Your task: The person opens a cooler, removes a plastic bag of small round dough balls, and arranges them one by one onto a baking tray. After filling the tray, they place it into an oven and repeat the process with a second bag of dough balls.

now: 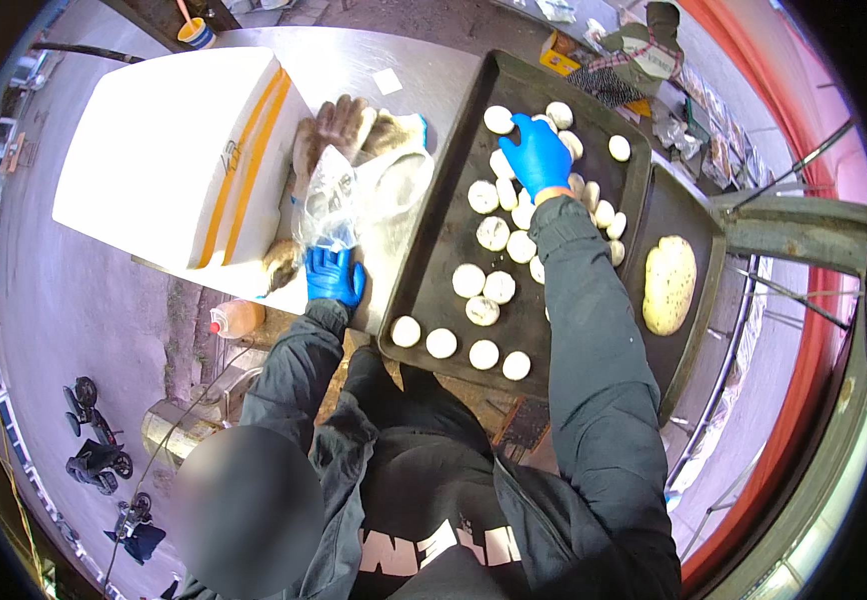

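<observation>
My right hand (pixel 538 154), in a blue glove, reaches over a dark metal baking tray (pixel 433 274). Its fingers come down among small round pale buns; whether they grip one is hidden. One bun (pixel 499 120) lies just left of the fingertips, another (pixel 559 115) to their right. Several buns are clustered beneath and around the wrist, some tipped on edge. Browned marks show on some, such as one bun (pixel 493 234). On the steel table, my left hand (pixel 334 277), also blue-gloved, rests with its thumb apart, at the lower edge of a clear plastic bag (pixel 332 199).
A white foam box (pixel 156 150) with orange tape stands at the left. Brown-and-white work gloves (pixel 340 127) lie beside it. A second tray (pixel 662 367) holds a spotted oval flatbread (pixel 670 285). A bottle (pixel 238 319) sits below the table edge. Another person (pixel 647 49) is at the upper right.
</observation>
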Available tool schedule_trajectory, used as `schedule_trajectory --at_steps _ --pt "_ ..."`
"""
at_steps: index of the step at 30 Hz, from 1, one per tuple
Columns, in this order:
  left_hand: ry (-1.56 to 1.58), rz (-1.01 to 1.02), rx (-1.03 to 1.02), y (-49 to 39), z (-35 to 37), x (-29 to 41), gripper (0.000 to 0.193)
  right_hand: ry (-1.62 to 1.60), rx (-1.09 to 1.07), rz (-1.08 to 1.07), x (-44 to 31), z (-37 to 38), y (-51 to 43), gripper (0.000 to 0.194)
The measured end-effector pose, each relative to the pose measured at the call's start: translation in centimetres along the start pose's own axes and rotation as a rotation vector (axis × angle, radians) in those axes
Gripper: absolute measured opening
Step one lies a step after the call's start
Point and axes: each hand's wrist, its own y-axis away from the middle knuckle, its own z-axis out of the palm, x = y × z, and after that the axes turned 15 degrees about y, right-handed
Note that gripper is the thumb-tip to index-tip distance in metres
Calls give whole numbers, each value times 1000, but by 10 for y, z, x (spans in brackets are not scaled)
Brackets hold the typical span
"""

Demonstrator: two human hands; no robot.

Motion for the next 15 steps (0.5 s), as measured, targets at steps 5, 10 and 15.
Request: schedule_trajectory --at_steps 5,10,15 --pt "38 -5 -1 0 -3 2 52 260 -180 85 -11 40 -69 53" --pt "5 -51 -21 2 -1 1 49 70 -33 -150 -14 12 -38 22" --pt "-18 37 27 0 5 -5 51 -354 16 -77 26 -61 189 49"
